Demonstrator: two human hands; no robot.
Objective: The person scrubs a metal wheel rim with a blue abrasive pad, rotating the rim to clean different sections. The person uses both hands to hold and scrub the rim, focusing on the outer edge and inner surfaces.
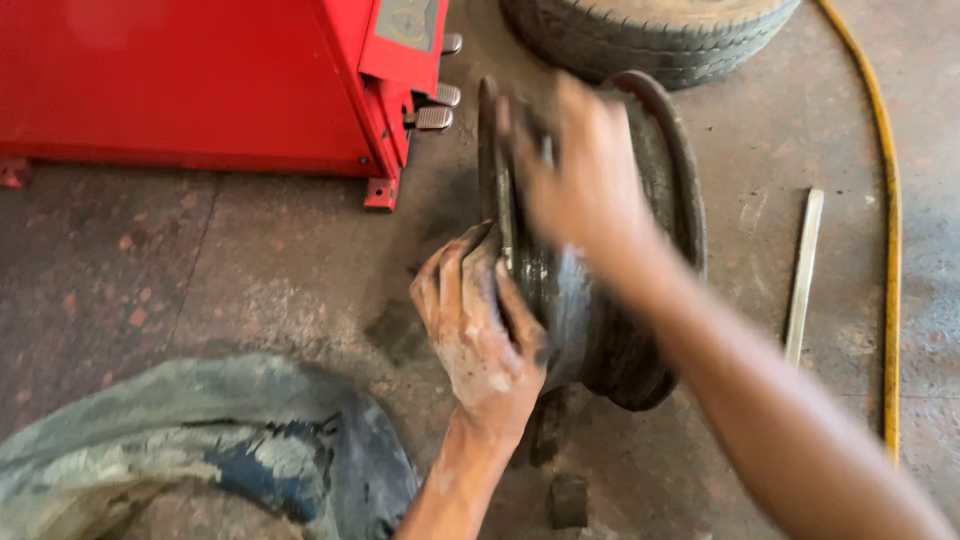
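The bare, dark steel wheel rim (590,270) stood on edge on the stained concrete floor (250,270), its worn black tyre (650,35) already off, lying behind. The left hand (480,320) gripped the near flange; the blurred right hand (580,170) clasped the top edge.

Wheel rim (600,290) upright on edge on floor (200,290), centre. Left hand (480,330) on rim's near-left edge; right hand (585,165) over rim's top. Machine (200,80) behind-left, 3 pedals (435,95) toward rim. Tyre (650,35) behind rim. Flat bar (803,275) right of rim; hose (888,250) further right. Knee (190,460) front-left.
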